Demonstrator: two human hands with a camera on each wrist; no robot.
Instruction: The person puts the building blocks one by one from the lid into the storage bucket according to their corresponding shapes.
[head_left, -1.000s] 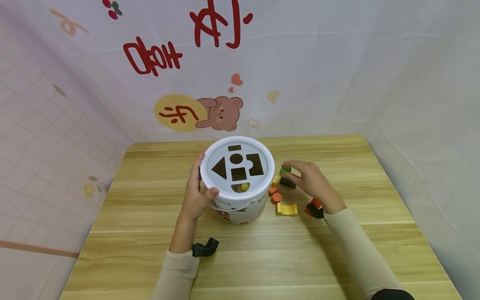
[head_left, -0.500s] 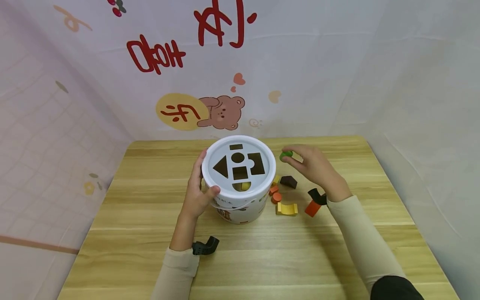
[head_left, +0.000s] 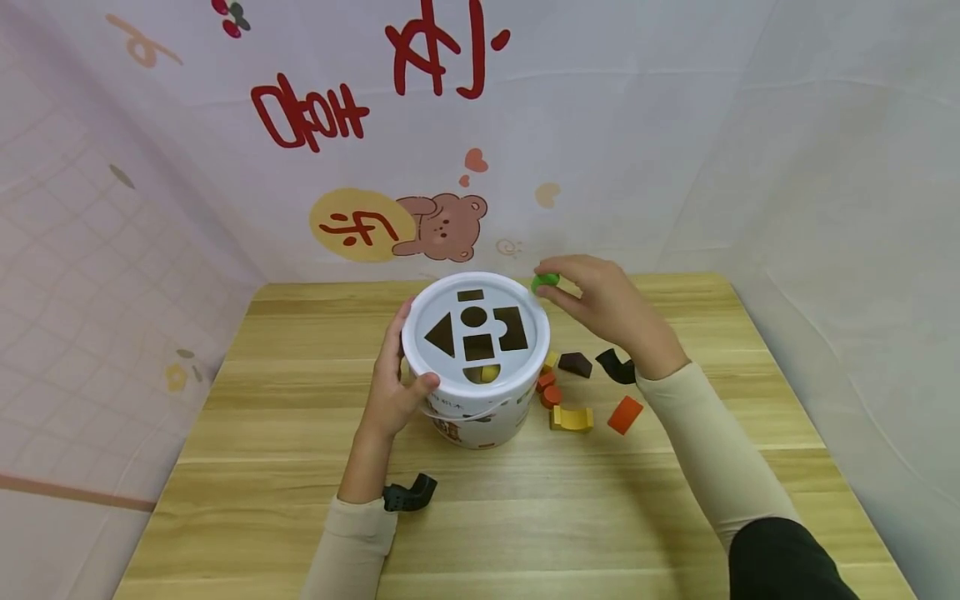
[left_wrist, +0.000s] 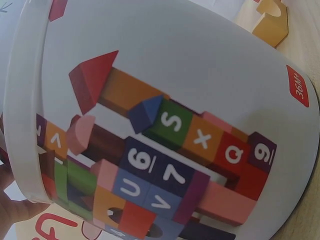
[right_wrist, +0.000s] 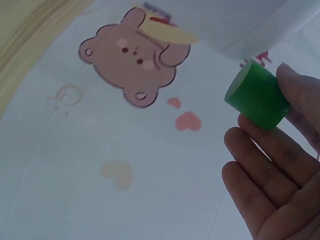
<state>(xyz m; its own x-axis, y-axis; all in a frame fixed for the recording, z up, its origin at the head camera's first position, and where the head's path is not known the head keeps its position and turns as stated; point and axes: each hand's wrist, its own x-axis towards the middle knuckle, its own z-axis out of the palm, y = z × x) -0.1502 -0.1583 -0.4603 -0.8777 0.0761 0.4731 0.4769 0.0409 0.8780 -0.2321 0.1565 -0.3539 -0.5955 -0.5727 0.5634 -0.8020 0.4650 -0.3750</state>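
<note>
Nearest, a pale sleeve [head_left: 352, 533] and a black wrist camera [head_left: 411, 493] are sitting behind the left fingers. The left hand [head_left: 396, 392] is gripping the bucket [head_left: 483, 429], its fingers curving along the left side while the thumb, well apart from them, is resting on the near-left rim of the lid [head_left: 438, 364]. On the table [head_left: 525, 517], to the right of the left thumb and nearer than the right fingers, loose blocks are lying: a yellow arch [head_left: 572, 420], a red block [head_left: 625, 415], an orange disc [head_left: 551, 396], an orange block [head_left: 545, 382], a dark block [head_left: 576, 364] and a small yellow block [head_left: 550, 361]. Just right of the left thumb, a yellow piece [head_left: 490, 373] is showing through the lid's half-round hole. Farther off, the right hand [head_left: 611, 300] is pinching the green cylinder [right_wrist: 257, 95] between thumb and fingertip, the other fingers reaching out loosely beside it. The cylinder is staying clear of the holes, just beside the lid's far-right rim; whether it is touching, I cannot tell. Beyond the right fingertips, a wall cloth [head_left: 637, 167] is hanging, a printed bear [head_left: 450, 229] showing to their left.
</note>
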